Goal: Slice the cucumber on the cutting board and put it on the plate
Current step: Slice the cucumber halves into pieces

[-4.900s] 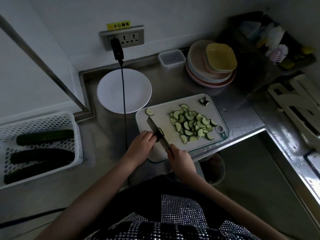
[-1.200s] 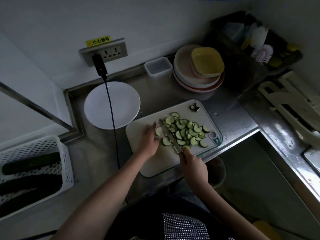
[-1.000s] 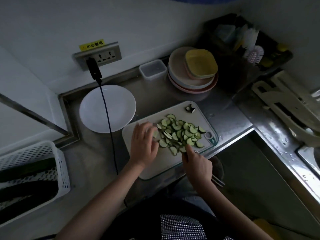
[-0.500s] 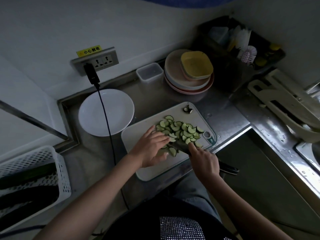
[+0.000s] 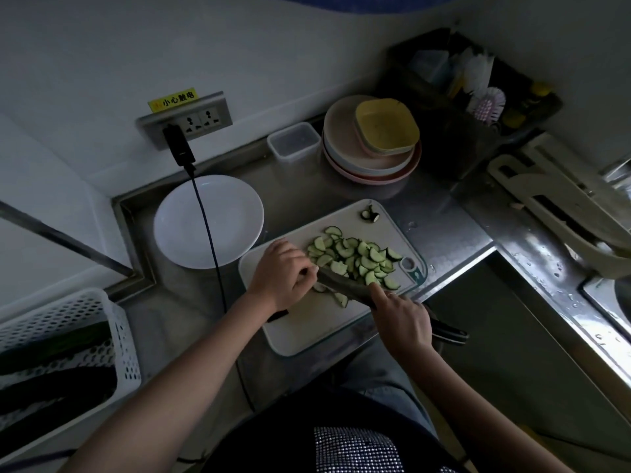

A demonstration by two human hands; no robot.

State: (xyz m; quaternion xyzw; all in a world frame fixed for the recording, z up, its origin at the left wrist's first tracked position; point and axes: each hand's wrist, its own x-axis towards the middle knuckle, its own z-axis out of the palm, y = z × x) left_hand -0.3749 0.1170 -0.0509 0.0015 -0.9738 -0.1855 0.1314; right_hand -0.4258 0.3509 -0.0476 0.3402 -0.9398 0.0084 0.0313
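A single wide-angle head view looks steeply down and forward from above the person's chest onto the bench (image 5: 447, 230). The cutting board (image 5: 307, 332) sits near centre, close below, and the back wall fills the upper frame, its lines bowed.

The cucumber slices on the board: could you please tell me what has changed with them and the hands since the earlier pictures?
Cutting has stopped. The knife now lies flat, slid under the cucumber slices; the right hand holds it, and the left hand has moved against the pile, gathering it. The plate is unchanged, without slices.
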